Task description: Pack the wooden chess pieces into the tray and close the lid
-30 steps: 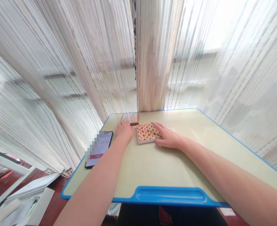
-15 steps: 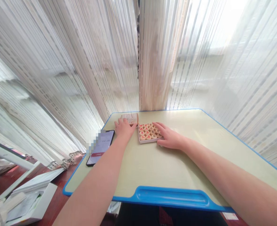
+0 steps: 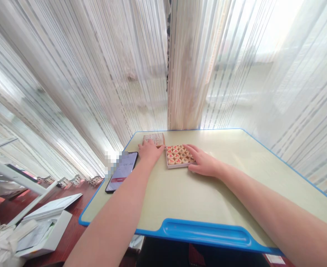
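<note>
A shallow white-sided box of Chinese chess pieces lies on the table. Its round wooden pieces stand in rows, with red and dark characters upward. Around the box's right end is my right hand, thumb at the front corner and fingers over the far right pieces; those covered pieces are hidden. My left hand rests spread over the near part of the printed box lid, left of and slightly behind the box. Its thumb points toward the box's left rear corner.
A phone showing a timer lies by the table's left edge. The pale table has a blue rim and a blue pen groove in front. Curtains hang behind. An open white box sits lower left.
The whole view has shifted slightly, so the table and things on it appear a little further right. Both hands keep their places at the lid and the box.
</note>
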`<state>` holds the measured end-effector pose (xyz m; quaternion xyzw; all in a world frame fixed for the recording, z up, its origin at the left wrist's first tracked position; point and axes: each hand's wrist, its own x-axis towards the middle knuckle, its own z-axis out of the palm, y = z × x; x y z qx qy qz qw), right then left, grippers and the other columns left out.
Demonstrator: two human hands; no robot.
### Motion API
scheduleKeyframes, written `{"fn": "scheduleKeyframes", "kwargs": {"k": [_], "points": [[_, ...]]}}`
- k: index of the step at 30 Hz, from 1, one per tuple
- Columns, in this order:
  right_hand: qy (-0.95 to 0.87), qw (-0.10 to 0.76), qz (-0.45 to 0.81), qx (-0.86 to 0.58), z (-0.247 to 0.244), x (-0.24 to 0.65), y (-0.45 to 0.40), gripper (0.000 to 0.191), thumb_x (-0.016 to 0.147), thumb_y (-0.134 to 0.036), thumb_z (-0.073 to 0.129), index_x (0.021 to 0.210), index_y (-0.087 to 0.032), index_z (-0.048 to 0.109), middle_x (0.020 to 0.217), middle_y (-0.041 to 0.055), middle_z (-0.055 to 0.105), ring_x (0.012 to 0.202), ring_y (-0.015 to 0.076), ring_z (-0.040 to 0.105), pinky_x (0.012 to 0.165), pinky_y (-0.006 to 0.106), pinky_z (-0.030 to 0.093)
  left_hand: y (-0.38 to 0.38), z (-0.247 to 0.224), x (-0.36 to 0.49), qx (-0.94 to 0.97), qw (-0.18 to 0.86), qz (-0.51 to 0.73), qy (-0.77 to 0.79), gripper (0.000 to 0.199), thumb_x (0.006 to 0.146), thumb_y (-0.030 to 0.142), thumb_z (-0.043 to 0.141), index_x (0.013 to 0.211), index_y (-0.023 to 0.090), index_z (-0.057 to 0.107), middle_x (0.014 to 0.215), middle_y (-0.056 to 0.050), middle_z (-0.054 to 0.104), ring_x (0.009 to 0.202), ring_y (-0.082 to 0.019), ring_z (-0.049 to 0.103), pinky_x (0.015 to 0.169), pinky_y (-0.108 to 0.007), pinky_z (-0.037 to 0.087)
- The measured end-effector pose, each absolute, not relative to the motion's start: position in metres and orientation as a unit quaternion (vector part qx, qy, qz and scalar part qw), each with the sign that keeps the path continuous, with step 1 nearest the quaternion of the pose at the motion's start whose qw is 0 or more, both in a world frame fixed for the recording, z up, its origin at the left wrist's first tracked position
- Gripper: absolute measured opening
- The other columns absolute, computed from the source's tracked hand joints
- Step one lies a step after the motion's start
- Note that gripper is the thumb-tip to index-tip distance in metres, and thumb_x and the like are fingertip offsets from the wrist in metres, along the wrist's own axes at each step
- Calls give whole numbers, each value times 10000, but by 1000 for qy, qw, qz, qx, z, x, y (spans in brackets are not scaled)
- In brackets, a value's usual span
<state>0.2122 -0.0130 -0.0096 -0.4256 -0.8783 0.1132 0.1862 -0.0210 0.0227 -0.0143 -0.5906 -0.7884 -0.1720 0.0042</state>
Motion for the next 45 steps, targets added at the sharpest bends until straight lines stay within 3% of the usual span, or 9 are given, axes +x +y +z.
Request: {"fn": "scheduleKeyframes", "kwargs": {"k": [4,9,18,32,40,45], "points": [[-879,181,115,-426,-9,212,-13,791,692,-267,493,1448,-153,292,1464,141,339,1297,294,404,1080,408,343,22,-11,-19,-546,5,-179,-818,852,650,749,463,1234,130,496,1337,-220,474,1257,-419,386,978,-509,344],[-877,169,123,-433,-8,211,-13,797,693,-273,497,1448,-122,293,1471,150,326,1300,296,401,1085,402,339,22,-10,-19,-545,19,-182,-818,847,624,773,463,1205,160,519,1269,-205,538,1214,-399,439,986,-507,333],[-871,143,130,-451,-6,210,-14,774,704,-274,500,1444,-147,314,1484,153,293,1312,311,383,1082,418,339,19,-10,-13,-559,27,-166,-812,726,694,650,470,1235,167,499,1306,-177,497,1205,-384,414,966,-493,358],[-868,135,127,-460,-5,210,-16,768,712,-291,509,1445,-176,311,1504,153,251,1310,321,388,1073,421,345,17,-10,-15,-572,5,-142,-808,847,671,759,386,1299,197,467,1429,-169,386,1327,-433,263,1030,-527,270],[-871,146,118,-455,-8,212,-13,741,723,-299,509,1435,-197,330,1499,138,267,1315,319,380,1077,421,337,17,-8,-14,-564,9,-193,-803,751,604,702,554,1186,226,542,1274,-161,514,1130,-393,479,914,-511,397],[-867,129,129,-464,-4,210,-15,767,716,-295,516,1445,-169,315,1505,153,248,1318,322,373,1083,420,331,14,-4,-11,-566,36,-267,-779,679,634,616,585,1182,222,516,1321,-126,464,1196,-363,421,971,-486,363]]}}
